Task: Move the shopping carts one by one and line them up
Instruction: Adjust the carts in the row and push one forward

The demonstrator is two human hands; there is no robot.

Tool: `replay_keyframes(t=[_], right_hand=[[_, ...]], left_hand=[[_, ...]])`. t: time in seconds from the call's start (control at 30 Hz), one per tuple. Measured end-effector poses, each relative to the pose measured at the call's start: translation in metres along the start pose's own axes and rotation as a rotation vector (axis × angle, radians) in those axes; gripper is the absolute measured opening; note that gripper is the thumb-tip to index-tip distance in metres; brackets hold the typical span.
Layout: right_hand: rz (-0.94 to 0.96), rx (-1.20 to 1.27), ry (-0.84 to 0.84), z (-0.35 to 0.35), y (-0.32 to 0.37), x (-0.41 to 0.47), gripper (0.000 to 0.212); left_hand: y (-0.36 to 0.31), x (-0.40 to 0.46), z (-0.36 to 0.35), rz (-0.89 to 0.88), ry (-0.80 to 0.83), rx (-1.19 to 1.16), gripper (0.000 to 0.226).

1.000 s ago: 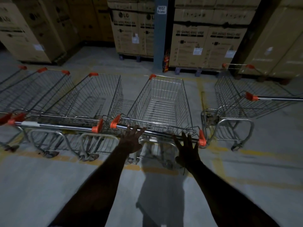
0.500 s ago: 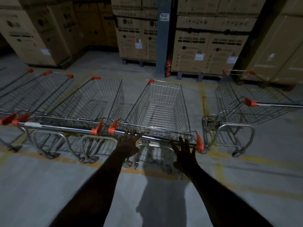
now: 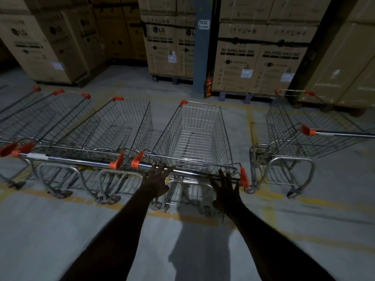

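Note:
A steel wire shopping cart [image 3: 194, 138] with orange handle ends stands straight ahead, its push bar [image 3: 190, 171] nearest me. My left hand [image 3: 159, 180] stretches out with spread fingers whose tips reach the bar's left part. My right hand [image 3: 225, 189] has its fingers fanned wide just short of the bar's right end. Neither hand grips anything. Several similar carts [image 3: 81, 130] stand side by side to the left, handles in a row. One more cart [image 3: 294, 136] sits apart on the right, turned sideways.
Stacked cardboard appliance boxes [image 3: 257, 63] on pallets line the back, with more boxes [image 3: 40, 47] at left. A grey pillar [image 3: 202, 57] with a red extinguisher [image 3: 208, 86] stands behind the middle cart. Yellow floor lines [image 3: 251, 126] mark the concrete; bare floor lies around my arms.
Both hands have come off the push bar and pulled back slightly, fingers spreading. The middle cart stays in its place beside the row.

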State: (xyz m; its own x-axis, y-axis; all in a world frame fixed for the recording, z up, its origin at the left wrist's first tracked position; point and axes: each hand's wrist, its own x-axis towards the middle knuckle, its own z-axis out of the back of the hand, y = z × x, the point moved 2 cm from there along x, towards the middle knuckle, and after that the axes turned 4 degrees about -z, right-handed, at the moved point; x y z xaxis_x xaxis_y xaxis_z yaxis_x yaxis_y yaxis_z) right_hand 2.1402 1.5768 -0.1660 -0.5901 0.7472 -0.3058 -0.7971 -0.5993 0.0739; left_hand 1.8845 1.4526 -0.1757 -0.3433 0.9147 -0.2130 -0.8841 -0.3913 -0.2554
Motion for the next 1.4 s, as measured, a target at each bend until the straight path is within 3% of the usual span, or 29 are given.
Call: replay_keyframes(t=[0.1,0.83,1.0,1.4], right_hand=[[0.005,0.003,-0.009,-0.003,0.001,0.001,0.104],[0.023,-0.016,-0.021,-0.004,0.000,0.015,0.107],[0.024,-0.019,-0.027,-0.005,0.003,0.016,0.106],[0.019,-0.035,-0.027,-0.006,0.006,0.013,0.109]], left_hand=[[0.023,0.018,-0.021,-0.014,-0.016,-0.007,0.100],[-0.003,-0.009,0.014,0.009,0.004,-0.031,0.089],[0.007,-0.007,0.010,-0.038,-0.002,-0.008,0.096],[-0.002,-0.021,0.008,0.038,-0.012,-0.052,0.091]])
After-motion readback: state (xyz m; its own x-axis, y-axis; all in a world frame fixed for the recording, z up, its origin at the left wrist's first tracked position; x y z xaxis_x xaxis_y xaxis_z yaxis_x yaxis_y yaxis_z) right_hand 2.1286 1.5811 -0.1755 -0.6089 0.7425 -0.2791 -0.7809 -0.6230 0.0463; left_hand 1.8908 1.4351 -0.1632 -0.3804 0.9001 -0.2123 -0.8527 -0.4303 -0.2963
